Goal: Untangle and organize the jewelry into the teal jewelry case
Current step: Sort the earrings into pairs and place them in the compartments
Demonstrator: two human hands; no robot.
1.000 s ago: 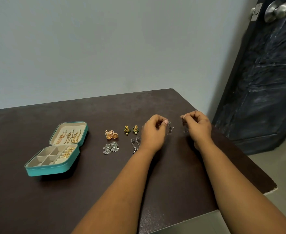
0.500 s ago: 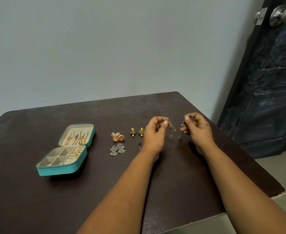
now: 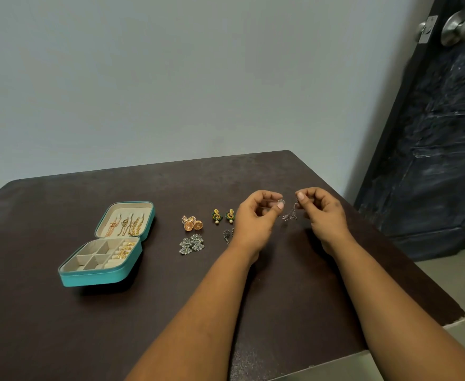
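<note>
An open teal jewelry case [image 3: 99,279] with a cream lining is seen on the left part of the dark brown table [image 3: 60,325]. In its raised lid, several gold dangling pieces [image 3: 125,226] are hung in a row. In the divided base, gold rings [image 3: 124,250] are held in the right-hand roll section, and four square compartments lie to the left of it.

A tangled silver dangling earring piece [image 3: 290,213] is held above the table between the two hands. One end is pinched between thumb and forefinger of the left hand [image 3: 256,218], its other fingers curled in. The other end is pinched by the fingertips of the right hand [image 3: 323,213], likewise curled.

On the table, between case and hands, are laid a pair of round gold jhumka earrings [image 3: 192,223], a pair of green-and-gold earrings [image 3: 223,215], a pair of silver fan-shaped earrings [image 3: 191,244] and a dark silver earring [image 3: 228,235] just beside the left wrist.
</note>
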